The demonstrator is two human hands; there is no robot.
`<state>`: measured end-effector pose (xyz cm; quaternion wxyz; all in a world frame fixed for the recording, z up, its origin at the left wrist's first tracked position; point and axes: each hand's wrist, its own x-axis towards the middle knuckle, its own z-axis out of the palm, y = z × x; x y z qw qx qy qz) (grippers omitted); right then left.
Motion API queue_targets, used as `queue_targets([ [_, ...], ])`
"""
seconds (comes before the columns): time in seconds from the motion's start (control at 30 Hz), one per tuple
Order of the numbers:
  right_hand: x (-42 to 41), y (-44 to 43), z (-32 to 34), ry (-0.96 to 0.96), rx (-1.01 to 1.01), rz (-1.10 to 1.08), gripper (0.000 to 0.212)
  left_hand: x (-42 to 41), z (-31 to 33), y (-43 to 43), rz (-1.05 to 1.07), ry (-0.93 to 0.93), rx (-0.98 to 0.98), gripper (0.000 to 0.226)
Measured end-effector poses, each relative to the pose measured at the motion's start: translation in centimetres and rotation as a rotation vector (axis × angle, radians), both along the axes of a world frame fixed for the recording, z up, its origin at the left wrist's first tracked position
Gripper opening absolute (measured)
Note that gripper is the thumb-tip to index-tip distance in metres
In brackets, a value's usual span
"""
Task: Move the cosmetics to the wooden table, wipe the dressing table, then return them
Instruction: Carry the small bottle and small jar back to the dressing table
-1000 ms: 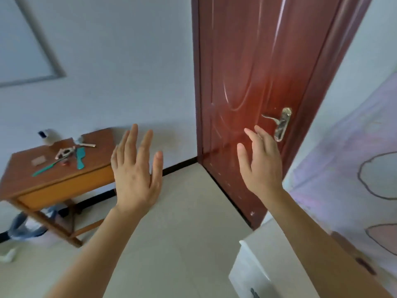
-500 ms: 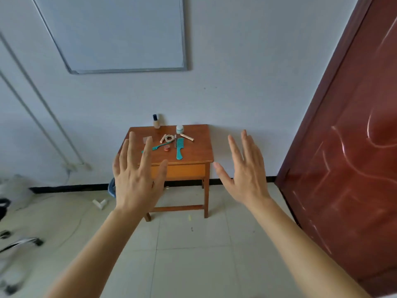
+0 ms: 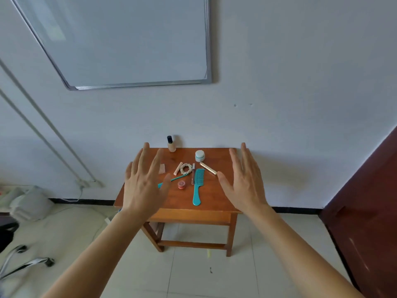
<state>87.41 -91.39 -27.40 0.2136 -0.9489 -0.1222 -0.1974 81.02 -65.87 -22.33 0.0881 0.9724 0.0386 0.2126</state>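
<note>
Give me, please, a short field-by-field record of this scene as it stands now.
surface: wooden table, set against the white wall
standing items: foundation bottle at the back edge, white jar
lying items: large teal comb, thin teal comb, gold tube, scrunchie, small red pot
left hand: raised, fingers spread, holding nothing
right hand: raised, fingers spread, holding nothing
surroundings: whiteboard above, brown door at right
</note>
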Motion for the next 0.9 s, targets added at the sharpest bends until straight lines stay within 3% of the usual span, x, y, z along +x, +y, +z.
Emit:
queue_targets([
  [0.37, 17.4, 6.5, -1.1, 0.131, -0.059, 0.095, 0.075, 15.8, -4.4, 4.0, 0.050, 0.138, -0.011, 0.072],
  [0.9, 34.3, 14.6, -4.6, 0.250, -0.024, -0.233, 0.058, 39.6, -9.1, 15.5, -0.134, 0.304, -0.173, 0.062],
])
